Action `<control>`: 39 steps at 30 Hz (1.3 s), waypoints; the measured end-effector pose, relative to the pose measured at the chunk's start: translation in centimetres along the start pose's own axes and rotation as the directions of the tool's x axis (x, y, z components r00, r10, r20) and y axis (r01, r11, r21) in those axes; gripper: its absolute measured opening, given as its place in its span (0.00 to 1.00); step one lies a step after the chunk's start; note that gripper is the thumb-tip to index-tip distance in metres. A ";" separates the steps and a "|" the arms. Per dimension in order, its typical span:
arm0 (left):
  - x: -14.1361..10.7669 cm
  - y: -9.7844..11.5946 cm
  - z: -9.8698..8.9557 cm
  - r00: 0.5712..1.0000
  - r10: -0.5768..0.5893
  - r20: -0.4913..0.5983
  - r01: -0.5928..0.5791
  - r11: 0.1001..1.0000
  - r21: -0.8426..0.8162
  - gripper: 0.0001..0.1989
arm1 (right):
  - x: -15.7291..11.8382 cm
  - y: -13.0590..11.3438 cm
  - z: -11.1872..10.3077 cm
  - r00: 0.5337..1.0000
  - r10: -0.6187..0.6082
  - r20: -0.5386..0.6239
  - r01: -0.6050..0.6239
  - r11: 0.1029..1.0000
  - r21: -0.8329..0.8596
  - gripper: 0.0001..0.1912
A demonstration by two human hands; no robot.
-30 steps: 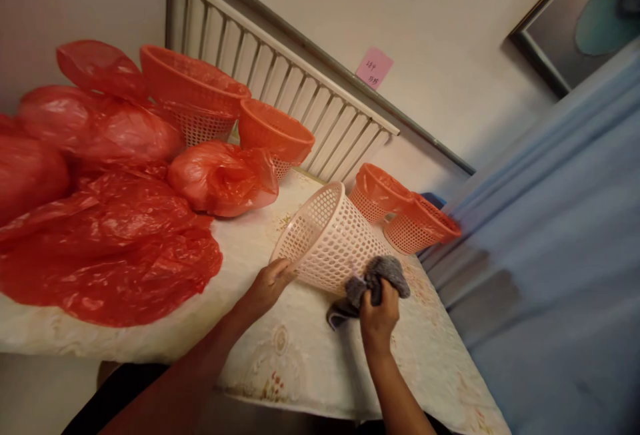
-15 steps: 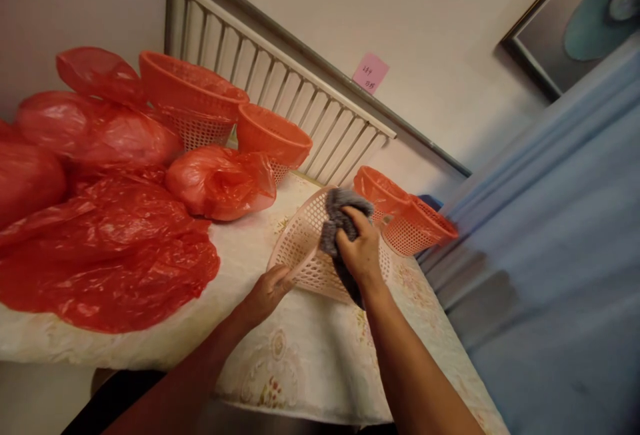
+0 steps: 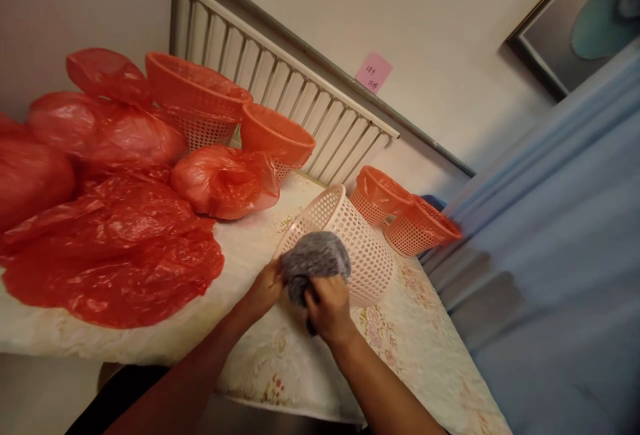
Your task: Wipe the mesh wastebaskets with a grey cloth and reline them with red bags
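Note:
A pale pink perforated plastic basket [image 3: 363,248] lies tilted on its side on the table, its mouth facing left. My left hand [image 3: 267,288] is closed on the near part of its rim; the cloth partly covers the fingertips. My right hand [image 3: 327,305] grips a bunched dark grey cloth [image 3: 317,258], pressed against the basket near the rim. A loose end of the cloth hangs below the right hand.
Red plastic bags [image 3: 115,255] are heaped on the left of the table [image 3: 295,368]. Bag-lined baskets stand behind: one large [image 3: 200,95], one smaller [image 3: 277,135], two more [image 3: 380,188] at right. A radiator [image 3: 280,68] lines the wall; a blue curtain [image 3: 540,241] hangs right.
My right hand has moved the cloth from inside the basket to its near outer side, down and left. The basket has turned, showing more of its outer wall. My left hand stays at the rim.

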State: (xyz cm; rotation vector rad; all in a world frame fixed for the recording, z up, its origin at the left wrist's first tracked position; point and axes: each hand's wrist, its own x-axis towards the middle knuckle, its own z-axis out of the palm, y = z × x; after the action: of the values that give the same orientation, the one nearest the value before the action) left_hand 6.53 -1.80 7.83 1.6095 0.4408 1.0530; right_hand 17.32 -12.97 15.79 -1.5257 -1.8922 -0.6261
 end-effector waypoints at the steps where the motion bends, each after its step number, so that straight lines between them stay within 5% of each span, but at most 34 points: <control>1: 0.0 0.2 -0.1 1.000 -0.003 0.013 0.003 1.000 0.014 0.12 | 0.7 1.0 -0.5 0.993 0.088 -0.081 -0.091 0.995 -0.036 0.16; 4: 0.0 0.6 0.0 0.999 -0.012 0.050 0.010 0.999 0.044 0.12 | 3.4 3.6 -2.3 0.899 0.327 -0.291 -0.358 0.932 -0.059 0.18; 6: 0.0 0.7 0.1 0.998 -0.014 0.060 0.010 0.998 0.055 0.12 | 4.9 4.4 -3.0 0.863 0.392 -0.317 -0.424 0.905 -0.036 0.19; 9: 0.1 0.7 0.1 0.998 -0.014 0.063 0.010 0.998 0.067 0.13 | 4.9 3.4 -2.4 0.891 0.367 -0.267 -0.390 0.920 -0.033 0.18; 13: 0.2 0.5 -0.1 0.998 -0.015 0.066 0.011 0.998 0.065 0.14 | 0.7 0.9 0.3 0.955 0.264 -0.137 -0.286 0.943 -0.170 0.17; 17: 0.1 0.7 -0.4 0.997 -0.031 0.075 0.026 0.997 0.066 0.14 | -3.9 2.6 0.6 0.949 0.285 -0.138 -0.314 0.898 -0.308 0.13; 20: -0.1 0.9 -0.3 0.996 -0.040 0.083 0.035 0.997 0.064 0.15 | -6.5 6.2 -1.3 0.838 0.444 -0.318 -0.532 0.797 -0.288 0.17; 24: -0.3 1.1 0.0 0.994 -0.035 0.105 0.030 0.998 0.053 0.15 | -8.0 9.6 -4.0 0.594 0.650 -0.474 -0.778 0.615 -0.132 0.23; 27: -0.3 1.0 0.2 0.994 -0.034 0.100 0.029 0.998 0.053 0.15 | -6.4 9.2 -4.3 0.530 0.711 -0.463 -0.813 0.580 -0.041 0.24; 30: -0.3 1.0 0.2 0.994 -0.039 0.098 0.034 0.998 0.053 0.15 | -2.7 6.2 -3.2 0.619 0.652 -0.438 -0.727 0.687 -0.003 0.22; 35: -0.2 1.1 -0.1 0.994 -0.038 0.107 0.035 0.999 0.030 0.15 | 1.8 0.7 -0.3 0.919 0.322 -0.229 -0.336 0.942 -0.023 0.19; 39: -0.2 1.3 -0.4 0.994 -0.046 0.098 0.044 0.999 0.025 0.15 | 0.7 1.0 0.2 0.923 0.313 -0.224 -0.342 0.934 -0.105 0.17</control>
State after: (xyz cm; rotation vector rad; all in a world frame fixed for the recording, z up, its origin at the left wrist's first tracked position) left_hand 5.78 -2.13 8.97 1.6567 0.4225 0.9333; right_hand 18.17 -12.09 16.14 -1.7472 -1.4210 -0.7422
